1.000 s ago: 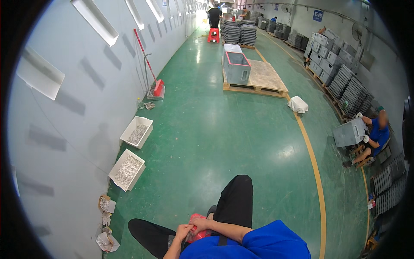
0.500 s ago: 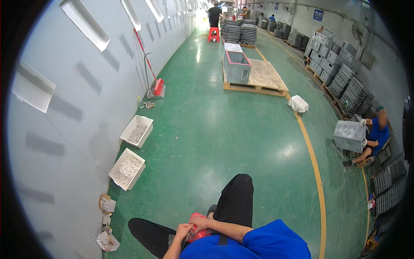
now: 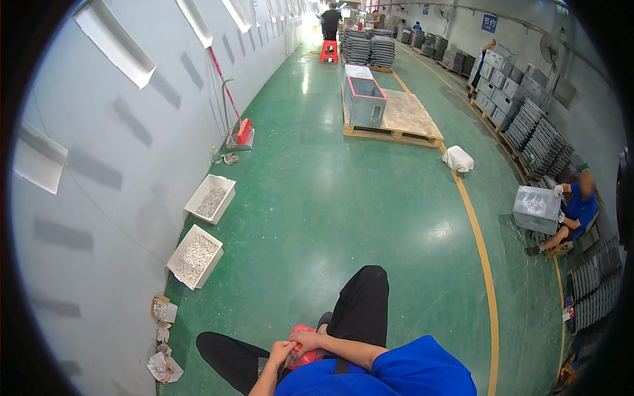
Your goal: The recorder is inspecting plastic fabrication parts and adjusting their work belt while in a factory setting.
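My left hand (image 3: 282,352) and my right hand (image 3: 309,341) meet low in front of my lap, between my spread knees. The fingers of both are curled in, and their tips come together. Whatever they pinch, if anything, is too small or hidden to make out. Right behind and under them shows a shiny red thing (image 3: 305,357), partly covered by the hands; its kind is unclear. Something clear like thin plastic lies beside my left wrist.
Along the left wall stand two white bins (image 3: 196,257) of small metal-looking pieces, small boxes (image 3: 164,366), and a red broom with a dustpan (image 3: 242,136). Ahead, a wooden pallet (image 3: 413,115) carries grey boxes. At right, a seated co-worker (image 3: 581,210) holds a grey metal box (image 3: 536,209).
My hands stay nearly in place. The co-worker at right has tilted the grey box so more of its top face shows. The view has shifted slightly.
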Tool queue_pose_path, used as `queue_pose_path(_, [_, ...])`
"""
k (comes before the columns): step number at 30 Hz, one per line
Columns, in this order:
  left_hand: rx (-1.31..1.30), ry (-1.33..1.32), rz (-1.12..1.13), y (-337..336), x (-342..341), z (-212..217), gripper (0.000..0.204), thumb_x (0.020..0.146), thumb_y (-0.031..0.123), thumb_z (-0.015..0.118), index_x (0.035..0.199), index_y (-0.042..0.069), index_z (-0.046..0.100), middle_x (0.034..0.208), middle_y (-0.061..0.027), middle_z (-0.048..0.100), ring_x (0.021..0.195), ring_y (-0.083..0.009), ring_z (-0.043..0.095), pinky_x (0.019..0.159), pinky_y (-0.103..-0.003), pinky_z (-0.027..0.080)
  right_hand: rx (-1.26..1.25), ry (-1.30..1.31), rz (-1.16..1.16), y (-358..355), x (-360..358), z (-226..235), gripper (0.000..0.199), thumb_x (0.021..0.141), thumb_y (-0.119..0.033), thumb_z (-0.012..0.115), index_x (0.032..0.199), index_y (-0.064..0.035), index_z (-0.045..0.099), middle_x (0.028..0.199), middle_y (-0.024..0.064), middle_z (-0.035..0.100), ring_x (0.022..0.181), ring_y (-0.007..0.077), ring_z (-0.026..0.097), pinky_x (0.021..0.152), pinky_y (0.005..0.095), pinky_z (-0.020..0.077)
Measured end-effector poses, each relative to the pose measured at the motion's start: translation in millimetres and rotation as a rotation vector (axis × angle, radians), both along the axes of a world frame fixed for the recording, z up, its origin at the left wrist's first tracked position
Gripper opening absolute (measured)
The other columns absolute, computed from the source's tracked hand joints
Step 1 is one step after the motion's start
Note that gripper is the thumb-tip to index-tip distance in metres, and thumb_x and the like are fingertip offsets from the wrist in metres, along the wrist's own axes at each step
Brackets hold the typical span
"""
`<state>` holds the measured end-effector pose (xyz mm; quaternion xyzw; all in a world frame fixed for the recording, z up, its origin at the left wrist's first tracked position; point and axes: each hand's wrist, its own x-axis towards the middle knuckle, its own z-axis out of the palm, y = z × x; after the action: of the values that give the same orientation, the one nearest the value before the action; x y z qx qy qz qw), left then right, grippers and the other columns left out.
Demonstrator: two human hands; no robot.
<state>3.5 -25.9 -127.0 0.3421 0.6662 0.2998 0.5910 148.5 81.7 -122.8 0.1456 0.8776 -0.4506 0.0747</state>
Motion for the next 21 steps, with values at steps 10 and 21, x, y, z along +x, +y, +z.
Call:
queue_pose_path(10, [-0.006, -0.009, 0.003, 1, 2, 6, 0.030, 0.083, 0.031, 0.061, 0.077, 0.004, 0.072, 0.066, -0.0036, 0.065, 0.062, -0.0102, 0.056, 0.061, -0.026, 0.044, 0.009, -0.029, 0.013, 1, 0, -2, 0.069, 0.058, -0.038, 0.073, 0.113, -0.0024, 0.054, 0.110, 0.0174, 0.057, 0.105, 0.0335, 0.054, 0.090, 0.0415, 0.0423])
queue_pose_path(21, [0.001, 0.023, -0.015, 5, 3, 18, 0.029, 0.083, 0.031, 0.061, 0.077, 0.004, 0.072, 0.067, -0.0050, 0.066, 0.064, -0.0103, 0.057, 0.063, -0.026, 0.045, -0.012, -0.013, -0.006, 3, 4, 9, 0.065, 0.060, -0.040, 0.072, 0.111, -0.0039, 0.055, 0.108, 0.0180, 0.058, 0.104, 0.0339, 0.054, 0.089, 0.0423, 0.0419])
